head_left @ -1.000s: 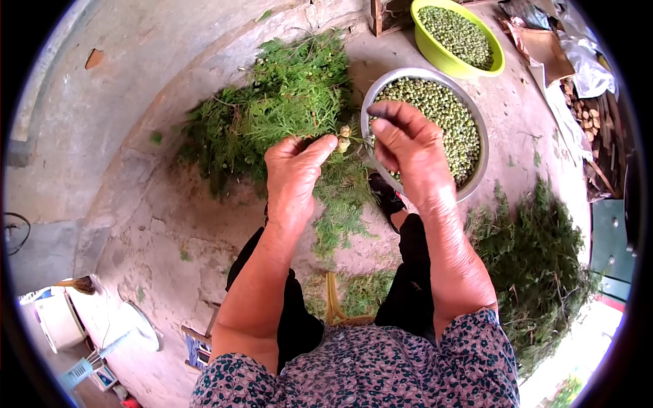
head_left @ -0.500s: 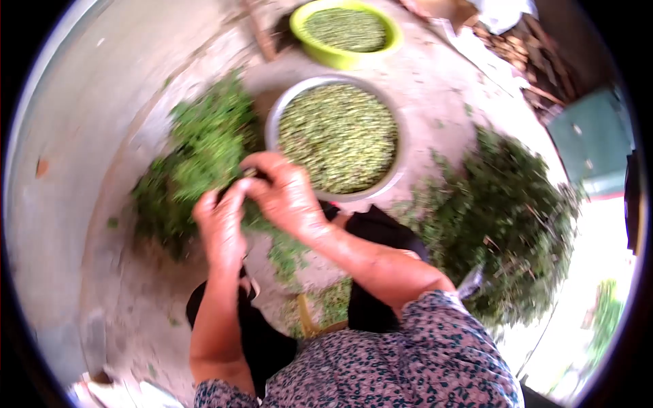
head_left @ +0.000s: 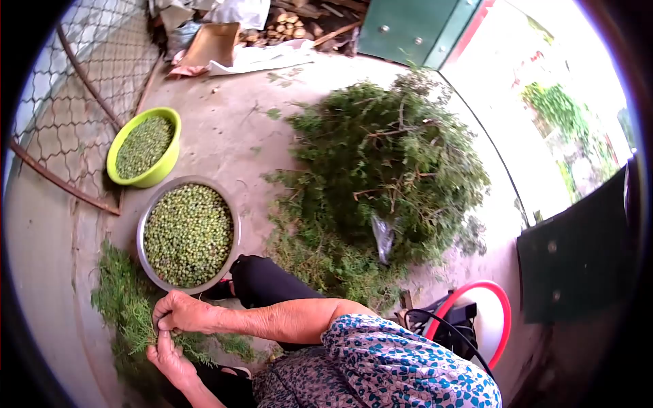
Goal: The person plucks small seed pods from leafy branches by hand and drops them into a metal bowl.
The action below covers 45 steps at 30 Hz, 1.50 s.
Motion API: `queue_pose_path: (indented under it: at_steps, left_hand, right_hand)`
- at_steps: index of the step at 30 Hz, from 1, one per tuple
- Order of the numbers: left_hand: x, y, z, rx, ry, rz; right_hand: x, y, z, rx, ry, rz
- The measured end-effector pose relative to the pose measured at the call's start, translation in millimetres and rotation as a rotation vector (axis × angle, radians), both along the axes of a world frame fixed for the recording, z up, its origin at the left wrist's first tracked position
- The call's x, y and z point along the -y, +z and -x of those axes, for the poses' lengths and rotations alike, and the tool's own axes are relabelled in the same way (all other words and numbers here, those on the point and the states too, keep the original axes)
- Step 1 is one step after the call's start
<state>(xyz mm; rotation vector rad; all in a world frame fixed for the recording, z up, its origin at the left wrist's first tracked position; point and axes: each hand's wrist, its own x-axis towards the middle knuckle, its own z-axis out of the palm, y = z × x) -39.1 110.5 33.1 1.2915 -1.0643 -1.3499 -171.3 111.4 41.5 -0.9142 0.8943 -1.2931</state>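
At lower left, my right hand [head_left: 183, 312] and my left hand [head_left: 171, 362] meet, fingertips close together. Both are closed in a pinch around a feathery green sprig [head_left: 194, 350], though the fingers hide part of it. Under and beside them lies a heap of green foliage [head_left: 122, 299]. Just beyond my right hand stands a metal basin [head_left: 236, 234] full of small round green fruits [head_left: 188, 234]. Farther off, a yellow-green basin [head_left: 172, 153] holds more of the same fruits.
A large pile of leafy branches [head_left: 388, 170] covers the floor at centre right, with a clear plastic bag [head_left: 383, 238] on it. A red-rimmed round object [head_left: 505, 313] is at lower right. Wire mesh [head_left: 81, 88] stands at left, a green door [head_left: 401, 30] at the back.
My view has swung to the right, so the basins and hands now appear farther left and the branch pile nearer the middle. The hands are still together by the foliage.
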Motion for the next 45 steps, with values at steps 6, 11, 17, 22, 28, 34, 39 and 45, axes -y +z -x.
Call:
queue_pose_path:
  at_steps: [6,11,17,22,28,34,39,45]
  left_hand:
    - [-48,22,22,-0.07,-0.082,-0.102]
    - [-68,11,17,-0.248,0.017,-0.103]
    - [-105,39,30,-0.088,-0.043,-0.126]
    - [-99,10,26,-0.305,-0.167,-0.045]
    - [-90,-24,14,-0.294,-0.153,0.04]
    - [-101,-35,-1,-0.011,-0.118,-0.034]
    - [-108,-70,-34,-0.008,-0.262,-0.23]
    - [-113,-78,-32,-0.042,-0.166,-0.261]
  right_hand:
    - [-46,-11,19,0.403,0.105,-0.064]
    - [-77,-7,21,0.58,0.035,-0.094]
    - [-104,-17,8,0.376,0.072,-0.05]
    - [-110,-14,8,0.133,-0.007,-0.059]
    - [-118,-5,18,-0.151,-0.014,-0.229]
    - [-109,-51,13,-0.752,-0.031,0.252]
    - [-115,-82,-1,-0.867,0.051,0.4]
    - [-116,-84,-18,-0.703,-0.079,0.057]
